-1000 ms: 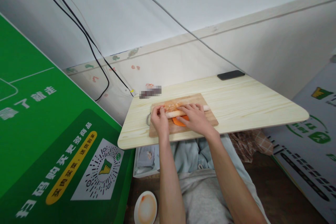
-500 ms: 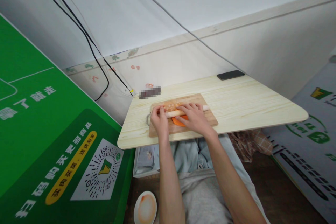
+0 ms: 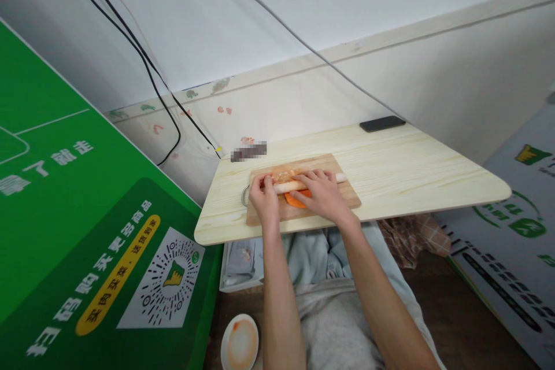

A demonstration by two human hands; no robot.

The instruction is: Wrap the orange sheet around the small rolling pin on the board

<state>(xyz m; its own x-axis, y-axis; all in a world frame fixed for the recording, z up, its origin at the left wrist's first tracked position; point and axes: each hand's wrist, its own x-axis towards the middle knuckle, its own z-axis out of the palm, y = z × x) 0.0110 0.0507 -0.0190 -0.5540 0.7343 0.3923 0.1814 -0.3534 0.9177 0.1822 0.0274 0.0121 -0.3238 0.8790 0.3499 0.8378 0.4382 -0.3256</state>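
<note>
A pale rolling pin [image 3: 284,187] lies across a wooden cutting board [image 3: 349,199]. My left hand [image 3: 265,201] is closed at its left end, with thumb and fingers bent together; the exact grip is partly hidden. Laid over the pin's right half is my right hand [image 3: 323,193], thumb on the near side and fingers reaching to the far side. Under and in front of the pin shows a flat, smooth orange piece [image 3: 295,199], possibly dough. Behind the pin is an orange, shiny, wrinkled patch [image 3: 284,174], which looks like a film or a wet mass.
The board rests on a pale wood-grain table [image 3: 416,179]. A black phone [image 3: 382,123] lies at the back, and a blurred-out object [image 3: 248,152] at the back left. Below stand a white bowl [image 3: 240,342] with orange residue and an open white box [image 3: 241,266]. A green panel [image 3: 143,214] borders the left.
Almost nothing differs. Both hands keep their places on the rolling pin, and the view has shifted very slightly.
</note>
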